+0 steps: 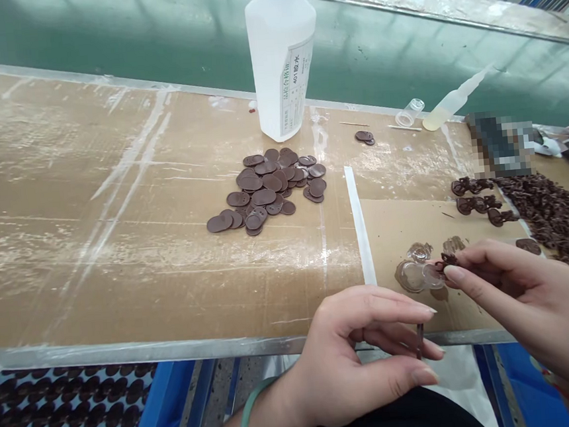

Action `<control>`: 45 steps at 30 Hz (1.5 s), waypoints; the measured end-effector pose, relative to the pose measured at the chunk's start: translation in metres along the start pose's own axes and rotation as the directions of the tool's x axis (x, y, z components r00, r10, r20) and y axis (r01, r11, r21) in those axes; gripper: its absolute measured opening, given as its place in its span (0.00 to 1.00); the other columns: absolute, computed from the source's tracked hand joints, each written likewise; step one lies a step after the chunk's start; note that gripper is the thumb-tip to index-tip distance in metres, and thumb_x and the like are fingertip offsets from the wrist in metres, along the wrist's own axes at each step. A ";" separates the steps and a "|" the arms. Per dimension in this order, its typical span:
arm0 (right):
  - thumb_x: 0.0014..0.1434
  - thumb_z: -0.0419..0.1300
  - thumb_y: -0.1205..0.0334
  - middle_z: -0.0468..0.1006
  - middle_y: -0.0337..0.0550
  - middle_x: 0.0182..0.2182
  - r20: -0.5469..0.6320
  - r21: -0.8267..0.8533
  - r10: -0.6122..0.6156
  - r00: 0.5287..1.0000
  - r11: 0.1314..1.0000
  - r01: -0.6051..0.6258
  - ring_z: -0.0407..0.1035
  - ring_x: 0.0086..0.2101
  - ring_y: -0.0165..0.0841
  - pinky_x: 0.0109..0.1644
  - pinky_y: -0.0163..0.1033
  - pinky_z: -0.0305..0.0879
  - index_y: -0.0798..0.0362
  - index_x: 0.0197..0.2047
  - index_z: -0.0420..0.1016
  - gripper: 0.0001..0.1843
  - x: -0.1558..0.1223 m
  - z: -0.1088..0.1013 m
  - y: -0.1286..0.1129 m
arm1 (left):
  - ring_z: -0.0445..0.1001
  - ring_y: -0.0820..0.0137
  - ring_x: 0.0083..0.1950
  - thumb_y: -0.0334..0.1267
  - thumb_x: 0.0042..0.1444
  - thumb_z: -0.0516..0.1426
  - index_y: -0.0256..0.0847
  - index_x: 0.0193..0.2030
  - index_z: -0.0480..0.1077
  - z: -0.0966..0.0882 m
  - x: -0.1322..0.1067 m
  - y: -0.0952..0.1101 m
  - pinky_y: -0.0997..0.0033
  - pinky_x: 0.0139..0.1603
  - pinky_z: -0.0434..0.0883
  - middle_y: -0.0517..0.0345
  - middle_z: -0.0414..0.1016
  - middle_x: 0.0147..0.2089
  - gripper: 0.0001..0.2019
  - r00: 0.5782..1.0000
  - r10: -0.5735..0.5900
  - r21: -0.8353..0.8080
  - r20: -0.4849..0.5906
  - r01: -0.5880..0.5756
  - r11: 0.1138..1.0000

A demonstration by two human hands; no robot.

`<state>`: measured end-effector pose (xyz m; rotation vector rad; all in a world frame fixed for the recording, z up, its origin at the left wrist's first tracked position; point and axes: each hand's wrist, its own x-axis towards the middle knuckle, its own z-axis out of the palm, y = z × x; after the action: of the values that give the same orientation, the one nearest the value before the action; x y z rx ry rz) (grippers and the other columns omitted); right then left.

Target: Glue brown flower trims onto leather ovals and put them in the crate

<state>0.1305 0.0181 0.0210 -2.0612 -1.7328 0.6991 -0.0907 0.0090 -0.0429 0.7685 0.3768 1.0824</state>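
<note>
My left hand (361, 349) is at the near table edge and pinches a thin brown oval disc (420, 340) edge-on between thumb and fingers. My right hand (531, 298) pinches a small brown spiky piece (447, 261) and holds its tip over a glossy glue puddle (412, 275) on a cardboard sheet (395, 224). A pile of brown oval discs (270, 188) lies further back in the middle of the table. A heap of small brown spiky pieces (559, 219) lies at the right.
A tall white glue bottle (281, 54) with a blue cap stands behind the disc pile. A small squeeze bottle (451, 102) and a clear cap (410, 113) lie at the back right. Joined brown parts (477, 200) lie near the heap. A blue bin (58, 416) of discs sits below left. A green conveyor belt (150, 39) runs behind.
</note>
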 end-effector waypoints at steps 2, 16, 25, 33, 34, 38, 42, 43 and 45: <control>0.61 0.64 0.46 0.83 0.41 0.34 -0.010 -0.007 -0.008 1.000 1.000 0.008 0.79 0.37 0.42 0.35 0.39 0.66 0.49 0.37 0.78 0.14 0.000 0.001 0.003 | 0.86 0.63 0.40 0.21 0.49 0.70 0.47 0.51 0.82 0.000 0.000 -0.001 0.75 0.41 0.82 0.52 0.80 0.49 0.23 1.000 -0.002 -0.002 0.001 0.002 1.000; 0.60 0.65 0.42 0.85 0.38 0.35 -0.031 -0.043 -0.086 0.996 0.995 0.085 0.80 0.36 0.41 0.33 0.38 0.69 0.45 0.38 0.81 0.16 0.001 0.001 0.016 | 0.86 0.64 0.41 0.19 0.48 0.70 0.49 0.51 0.82 0.001 0.000 -0.001 0.78 0.41 0.81 0.54 0.80 0.48 0.26 1.000 0.024 -0.008 0.004 -0.024 1.000; 0.59 0.65 0.42 0.84 0.39 0.34 -0.049 -0.040 -0.075 0.996 0.996 0.073 0.81 0.36 0.42 0.33 0.39 0.69 0.46 0.38 0.81 0.16 0.001 0.001 0.014 | 0.86 0.63 0.40 0.20 0.48 0.70 0.47 0.50 0.82 0.000 0.000 -0.002 0.75 0.41 0.82 0.52 0.80 0.48 0.24 1.000 0.015 -0.004 -0.006 -0.015 1.000; 0.60 0.64 0.42 0.84 0.38 0.35 -0.043 -0.028 -0.077 0.996 0.997 0.076 0.80 0.36 0.40 0.29 0.36 0.68 0.45 0.39 0.80 0.16 -0.001 0.001 0.015 | 0.86 0.64 0.41 0.19 0.48 0.70 0.48 0.51 0.82 0.001 -0.001 -0.001 0.77 0.41 0.81 0.53 0.80 0.48 0.26 1.000 0.021 -0.009 -0.006 -0.021 1.000; 0.60 0.64 0.42 0.84 0.37 0.34 -0.054 -0.036 -0.088 0.995 0.996 0.086 0.80 0.35 0.40 0.28 0.36 0.67 0.45 0.38 0.80 0.16 -0.001 0.001 0.015 | 0.86 0.64 0.41 0.20 0.49 0.70 0.48 0.51 0.82 0.001 -0.001 -0.001 0.76 0.41 0.82 0.52 0.80 0.48 0.25 1.000 0.020 -0.006 -0.009 -0.020 1.000; 0.61 0.64 0.43 0.84 0.36 0.33 -0.090 -0.042 -0.108 0.990 0.994 0.105 0.79 0.32 0.38 0.30 0.35 0.69 0.44 0.38 0.79 0.14 -0.002 0.003 0.017 | 0.86 0.64 0.41 0.21 0.51 0.69 0.48 0.51 0.82 0.000 -0.001 -0.002 0.75 0.40 0.82 0.51 0.80 0.50 0.23 1.000 0.026 -0.004 -0.005 -0.026 1.000; 0.61 0.64 0.44 0.84 0.35 0.34 -0.082 -0.047 -0.113 0.990 0.993 0.110 0.80 0.35 0.38 0.31 0.34 0.70 0.43 0.39 0.79 0.13 -0.003 0.003 0.020 | 0.86 0.65 0.41 0.20 0.51 0.69 0.49 0.52 0.81 0.000 0.000 -0.004 0.76 0.41 0.81 0.52 0.79 0.50 0.24 1.000 0.030 -0.021 0.002 -0.030 0.999; 0.62 0.64 0.44 0.84 0.35 0.34 -0.076 -0.048 -0.118 0.990 0.992 0.115 0.80 0.35 0.38 0.31 0.33 0.70 0.43 0.40 0.79 0.13 -0.003 0.003 0.021 | 0.86 0.65 0.41 0.21 0.51 0.69 0.49 0.52 0.81 0.000 0.000 -0.004 0.75 0.41 0.81 0.52 0.79 0.50 0.24 1.000 0.028 -0.022 0.002 -0.028 0.999; 0.62 0.63 0.44 0.84 0.35 0.34 -0.069 -0.047 -0.120 0.990 0.992 0.117 0.80 0.35 0.37 0.31 0.33 0.70 0.43 0.40 0.79 0.13 -0.003 0.003 0.022 | 0.85 0.65 0.41 0.22 0.52 0.69 0.48 0.52 0.81 0.000 0.000 -0.004 0.74 0.41 0.81 0.51 0.79 0.50 0.22 1.000 0.023 -0.020 -0.001 -0.023 1.000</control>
<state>0.1458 0.0107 0.0062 -1.9664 -1.8274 0.5495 -0.0886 0.0077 -0.0458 0.7559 0.3585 1.1065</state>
